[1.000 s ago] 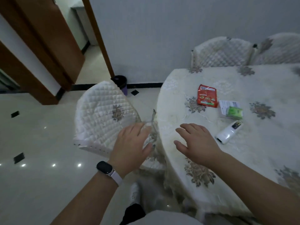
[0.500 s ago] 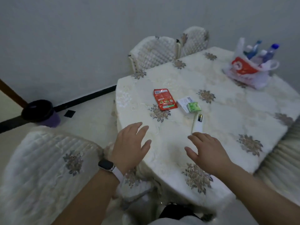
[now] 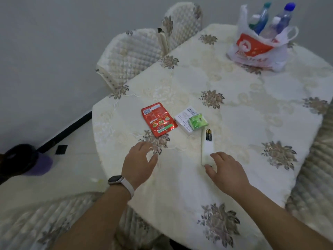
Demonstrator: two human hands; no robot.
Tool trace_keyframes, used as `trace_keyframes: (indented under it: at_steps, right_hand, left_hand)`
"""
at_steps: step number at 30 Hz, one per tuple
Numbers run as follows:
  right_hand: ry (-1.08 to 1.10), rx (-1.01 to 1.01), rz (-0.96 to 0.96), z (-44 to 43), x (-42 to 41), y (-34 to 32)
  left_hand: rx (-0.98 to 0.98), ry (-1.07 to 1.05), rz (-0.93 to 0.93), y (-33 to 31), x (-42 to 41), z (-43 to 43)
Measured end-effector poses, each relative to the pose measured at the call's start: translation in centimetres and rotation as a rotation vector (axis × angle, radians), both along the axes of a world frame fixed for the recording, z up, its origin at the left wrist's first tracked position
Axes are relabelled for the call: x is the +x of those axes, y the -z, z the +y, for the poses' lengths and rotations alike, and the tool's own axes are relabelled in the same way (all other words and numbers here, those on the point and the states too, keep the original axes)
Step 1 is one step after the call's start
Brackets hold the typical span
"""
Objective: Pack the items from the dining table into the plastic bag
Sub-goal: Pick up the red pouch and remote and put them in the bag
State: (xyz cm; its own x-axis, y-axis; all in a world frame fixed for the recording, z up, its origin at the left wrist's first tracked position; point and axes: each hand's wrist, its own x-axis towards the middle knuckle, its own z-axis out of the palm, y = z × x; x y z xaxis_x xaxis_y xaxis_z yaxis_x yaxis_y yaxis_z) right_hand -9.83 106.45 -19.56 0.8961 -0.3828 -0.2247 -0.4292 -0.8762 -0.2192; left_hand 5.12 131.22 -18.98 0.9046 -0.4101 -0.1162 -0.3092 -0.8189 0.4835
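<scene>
Chairs (image 3: 129,55) set round the table (image 3: 243,123), plastic bag (image 3: 252,51) stood at its far edge, bottles (image 3: 284,17) half hidden inside, red packet (image 3: 159,120), green packet (image 3: 197,122) and remote (image 3: 207,150) laid nearer, left hand (image 3: 138,163) and right hand (image 3: 227,170) held fingers apart, remote's near end covered by the right

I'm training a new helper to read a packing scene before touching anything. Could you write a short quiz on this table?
1. True or false: the plastic bag at the far side of the table already holds bottles.
2. Fill in: the green packet lies partly on top of the ___ box.
3. Which item is nearest the right hand?
A. plastic bag
B. white remote
C. green packet

Key: 1 true; 2 white; 3 B.
</scene>
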Motion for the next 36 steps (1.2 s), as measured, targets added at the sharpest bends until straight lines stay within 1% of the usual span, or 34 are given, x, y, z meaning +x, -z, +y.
trace_keyframes:
  at_steps: [3,5,8,12,17,21,24,26,28,33,36]
  right_hand:
    - [0.117,0.09,0.032,-2.3,2.5,2.1]
    - [0.202,0.158,0.039,-3.3,4.0,3.2]
    - [0.256,0.21,-0.019,-3.9,5.6,4.5]
    - [0.319,0.238,-0.057,-4.5,7.4,5.3]
    - [0.337,0.222,0.004,-4.7,8.9,5.8]
    - [0.347,0.232,0.05,-5.1,9.5,5.7]
    - [0.341,0.236,0.069,-5.0,9.5,5.5]
    - [0.36,0.262,0.055,-5.0,9.3,5.4]
    - [0.411,0.351,0.029,-5.0,9.0,5.2]
    - [0.62,0.736,-0.11,-4.4,7.0,3.4]
    - [0.729,0.914,-0.163,-3.3,5.2,2.3]
  left_hand:
    - [-0.024,-0.097,0.139,1.2,3.4,-2.4]
    - [-0.063,-0.172,0.201,1.6,5.3,-4.2]
    - [-0.02,-0.296,0.234,2.0,7.8,-6.8]
    - [0.038,-0.422,0.276,4.5,11.1,-8.7]
    - [0.045,-0.559,0.3,6.7,14.2,-10.0]
    - [-0.02,-0.652,0.324,8.3,16.1,-10.8]
    - [-0.111,-0.674,0.382,6.2,15.4,-12.6]
    - [-0.179,-0.68,0.416,6.0,15.3,-13.0]
    - [-0.243,-0.696,0.432,6.1,15.3,-12.8]
    - [-0.408,-0.732,0.483,5.7,13.6,-11.3]
    - [-0.503,-0.73,0.531,4.8,11.5,-9.5]
